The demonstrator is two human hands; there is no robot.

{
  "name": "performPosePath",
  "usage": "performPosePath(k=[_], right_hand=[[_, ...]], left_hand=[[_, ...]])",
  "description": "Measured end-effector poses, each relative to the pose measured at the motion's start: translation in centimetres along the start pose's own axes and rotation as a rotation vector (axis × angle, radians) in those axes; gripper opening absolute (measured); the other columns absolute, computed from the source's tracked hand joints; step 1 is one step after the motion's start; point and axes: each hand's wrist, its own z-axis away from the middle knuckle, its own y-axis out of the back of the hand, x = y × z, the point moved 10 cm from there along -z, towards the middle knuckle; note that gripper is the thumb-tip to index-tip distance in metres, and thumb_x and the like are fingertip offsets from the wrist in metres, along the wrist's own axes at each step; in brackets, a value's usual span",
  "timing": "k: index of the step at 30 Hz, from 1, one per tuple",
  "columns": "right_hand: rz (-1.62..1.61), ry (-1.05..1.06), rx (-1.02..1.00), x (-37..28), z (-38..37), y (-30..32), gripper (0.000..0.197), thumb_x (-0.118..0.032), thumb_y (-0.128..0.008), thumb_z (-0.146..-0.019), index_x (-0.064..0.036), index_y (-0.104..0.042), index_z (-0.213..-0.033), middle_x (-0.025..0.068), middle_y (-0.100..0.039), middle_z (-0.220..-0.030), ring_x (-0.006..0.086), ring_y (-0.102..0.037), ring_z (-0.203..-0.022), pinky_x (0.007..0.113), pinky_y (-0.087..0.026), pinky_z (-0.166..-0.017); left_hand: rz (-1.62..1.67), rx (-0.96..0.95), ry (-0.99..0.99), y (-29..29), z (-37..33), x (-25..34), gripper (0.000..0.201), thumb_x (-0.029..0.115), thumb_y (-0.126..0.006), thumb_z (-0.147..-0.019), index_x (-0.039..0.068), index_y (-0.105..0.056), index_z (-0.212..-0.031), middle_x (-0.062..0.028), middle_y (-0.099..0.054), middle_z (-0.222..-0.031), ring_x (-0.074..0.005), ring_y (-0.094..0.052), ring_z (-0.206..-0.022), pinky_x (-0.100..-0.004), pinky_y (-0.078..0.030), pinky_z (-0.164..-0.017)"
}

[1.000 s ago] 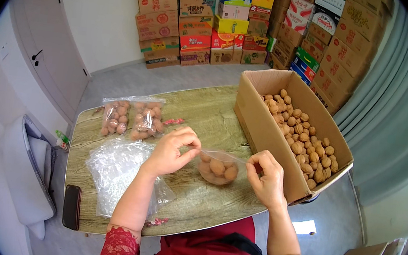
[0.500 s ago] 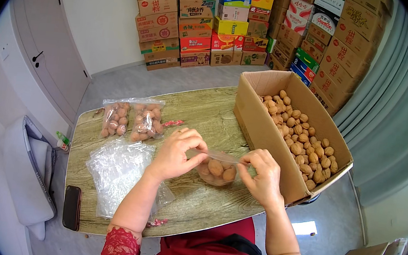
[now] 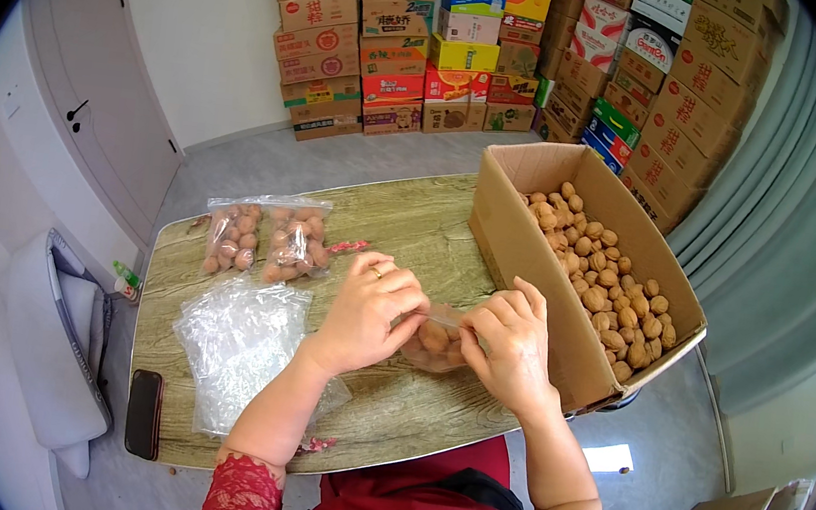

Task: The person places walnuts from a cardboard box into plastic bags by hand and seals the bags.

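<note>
we hold a clear plastic bag of walnuts [image 3: 435,346] at the middle of the wood-grain table [image 3: 403,209], between our two hands. our left hand [image 3: 373,314] pinches the bag's top edge at its ten o'clock, thumb pressed against the forefinger; our right hand [image 3: 510,345] pinches the same edge at about two o'clock, its thumb and forefinger drawn together too. our fingertips are near each other but apart, and our fingers partly hide the walnuts inside.

reckoned from this bag, the open cardboard box [image 3: 527,269] stands at two o'clock, just beside our right hand, with a heap of loose walnuts [image 3: 615,289] in it. two filled walnut bags [image 3: 295,242] lie side by side at ten o'clock. at nine o'clock we see a spread pile of flat clear plastic bags [image 3: 241,352], partly behind our left forearm, and toward eight o'clock a dark phone [image 3: 143,414] near the table's edge. stacked cartons [image 3: 396,52] line the wall at twelve o'clock.
</note>
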Motion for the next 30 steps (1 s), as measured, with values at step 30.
performPosePath(k=[30], right_hand=[[0.040,0.069,-0.057,0.3,0.4,0.0,0.013,-0.008,-0.072,-0.074,-0.0081,-0.060,-0.077,0.0063,-0.057,-0.079,0.0255,-0.061,-0.087,0.058,-0.031,-0.117]], left_hand=[[0.053,0.012,0.020,-0.2,1.4,-0.7,0.008,0.015,-0.075,-0.083,0.011,-0.068,-0.083,-0.0002,-0.063,-0.083,-0.0211,-0.060,-0.087,-0.0446,-0.036,-0.105]])
